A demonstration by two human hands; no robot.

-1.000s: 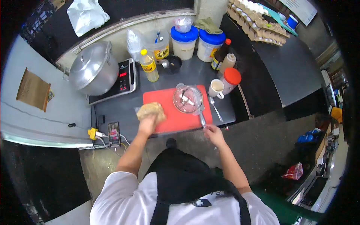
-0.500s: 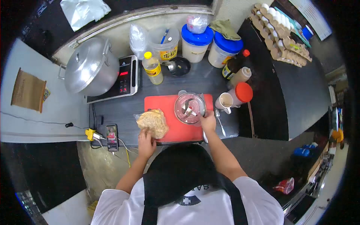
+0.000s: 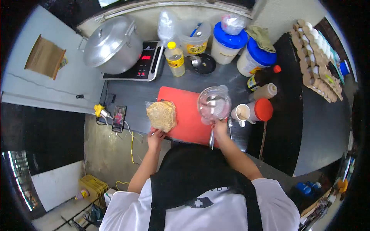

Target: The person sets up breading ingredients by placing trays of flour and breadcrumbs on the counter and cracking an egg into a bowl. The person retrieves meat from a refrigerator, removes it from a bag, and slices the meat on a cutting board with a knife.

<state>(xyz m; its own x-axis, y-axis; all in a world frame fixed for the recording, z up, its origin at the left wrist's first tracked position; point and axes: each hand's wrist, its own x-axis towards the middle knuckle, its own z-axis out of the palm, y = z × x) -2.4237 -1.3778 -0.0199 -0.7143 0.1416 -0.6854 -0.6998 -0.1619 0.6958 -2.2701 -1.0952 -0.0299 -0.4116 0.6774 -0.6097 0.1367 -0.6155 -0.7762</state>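
Clear container point(image 3: 224, 109), contents point(image 3: 212, 102) indistinct, is partly hidden by the gripping right hand point(image 3: 220, 128).

Allows passage over the red board point(image 3: 188, 115), between the tan bundle point(image 3: 162, 116) and clear bowl point(image 3: 214, 104). Is blocked rightward by the mug point(image 3: 242, 112) and red-lidded jar point(image 3: 263, 110), rearward by the yellow-capped bottle point(image 3: 175, 62) and black pan point(image 3: 206, 64).

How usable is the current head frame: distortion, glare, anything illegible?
Head view: strong fisheye, blackened corners, bowed back ledge; head view: bright highlights on the metal pot; head view: red display digits smeared, phone text too small to read; head view: reflections muddle what's inside the clear container at the right hand.
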